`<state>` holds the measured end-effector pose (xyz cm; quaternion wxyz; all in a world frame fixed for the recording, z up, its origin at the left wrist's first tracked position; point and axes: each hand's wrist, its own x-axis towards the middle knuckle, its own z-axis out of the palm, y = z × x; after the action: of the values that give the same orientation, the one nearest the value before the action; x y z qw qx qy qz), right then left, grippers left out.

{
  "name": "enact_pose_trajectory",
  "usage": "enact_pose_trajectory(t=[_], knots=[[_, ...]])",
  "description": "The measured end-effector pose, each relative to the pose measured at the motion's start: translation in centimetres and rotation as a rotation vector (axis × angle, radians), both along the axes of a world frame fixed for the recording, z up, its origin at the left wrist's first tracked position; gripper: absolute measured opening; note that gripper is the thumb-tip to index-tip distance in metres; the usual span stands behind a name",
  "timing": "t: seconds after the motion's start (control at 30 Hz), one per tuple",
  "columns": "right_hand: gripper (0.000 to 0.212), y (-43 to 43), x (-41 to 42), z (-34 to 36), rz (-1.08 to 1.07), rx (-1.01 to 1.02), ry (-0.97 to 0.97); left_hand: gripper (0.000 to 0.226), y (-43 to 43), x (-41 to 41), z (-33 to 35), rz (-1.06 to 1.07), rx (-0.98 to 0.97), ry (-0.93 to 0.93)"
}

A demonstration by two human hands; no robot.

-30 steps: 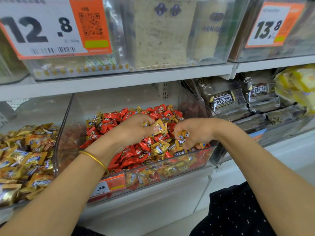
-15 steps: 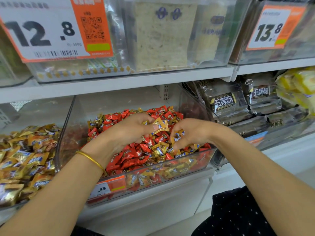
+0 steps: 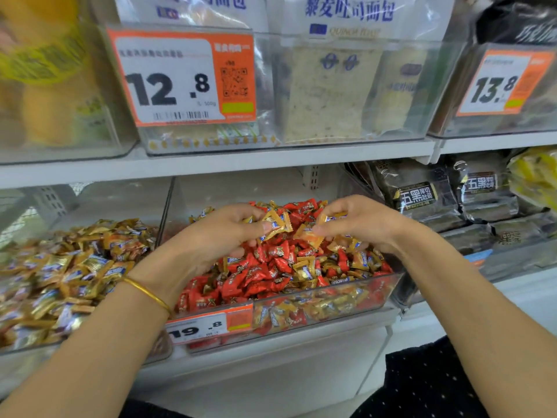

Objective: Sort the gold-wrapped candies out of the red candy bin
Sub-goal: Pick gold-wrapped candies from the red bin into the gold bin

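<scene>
Two hands work over the red candy bin (image 3: 346, 300), a clear bin below a white shelf (image 3: 241, 162). It is heaped with red candies (image 3: 271, 267), with gold candies (image 3: 304, 268) scattered among them, mostly toward the right side and front.

The left hand (image 3: 223, 236) is above the middle of the heap, palm turned inward. Its fingers (image 3: 238, 212) are curled tight, and the thumb presses one gold candy (image 3: 275, 223) against them so that the wrapper sticks out to the right. A bit more gold wrapper shows inside the curl. A thin gold bracelet (image 3: 147, 292) sits on that wrist.

The right hand (image 3: 361, 224) is over the right part of the heap, near the left hand but apart from it. Its fingers (image 3: 346, 206) are bent down into a loose claw with gold candies showing under them. The thumb tip meets the forefinger on one more at the top of the pile. How many pieces that hand has hold of cannot be told.

On the bin's front wall is an orange and white price tag (image 3: 208, 327) reading 19.8. Just left of this bin, a second bin (image 3: 120, 200), also clear, holds only gold candies. To the right lie dark bread packs (image 3: 422, 197). On the white shelf stand clear bins of bagged bread (image 3: 325, 95), one bearing a 12.8 tag (image 3: 180, 79) and another a 13.8 tag (image 3: 503, 82). The upper left corner is blurred.
</scene>
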<state>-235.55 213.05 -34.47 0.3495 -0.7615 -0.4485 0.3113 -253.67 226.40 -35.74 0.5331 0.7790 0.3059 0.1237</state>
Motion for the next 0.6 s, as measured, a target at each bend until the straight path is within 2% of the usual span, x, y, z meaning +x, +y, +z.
enact_pose_trajectory(t=[0.13, 0.23, 0.33, 0.43, 0.5, 0.6], knots=[[0.006, 1.6, -3.3, 1.1, 0.043, 0.160, 0.251, 0.006, 0.6, -4.0, 2.4, 0.026, -0.022, -0.064], [0.006, 4.2, -7.4, 1.9, 0.143, 0.212, 0.330, 0.012, 2.5, -8.3, 3.7, 0.127, -0.055, -0.111], [0.008, 7.9, -12.0, 2.6, 0.222, 0.228, 0.291, 0.010, 5.4, -12.5, 3.5, 0.331, 0.042, -0.093], [0.019, 12.7, -16.8, 2.9, 0.272, 0.186, 0.096, 0.017, 7.9, -14.8, 1.9, 0.573, 0.137, -0.098], [0.031, 15.3, -19.6, 3.0, 0.300, 0.133, 0.009, 0.025, 8.8, -15.4, 1.4, 0.638, 0.046, -0.220], [0.055, 17.1, -21.5, 2.8, 0.363, -0.020, 0.058, 0.036, 8.9, -15.9, 1.7, 0.689, -0.201, -0.380]])
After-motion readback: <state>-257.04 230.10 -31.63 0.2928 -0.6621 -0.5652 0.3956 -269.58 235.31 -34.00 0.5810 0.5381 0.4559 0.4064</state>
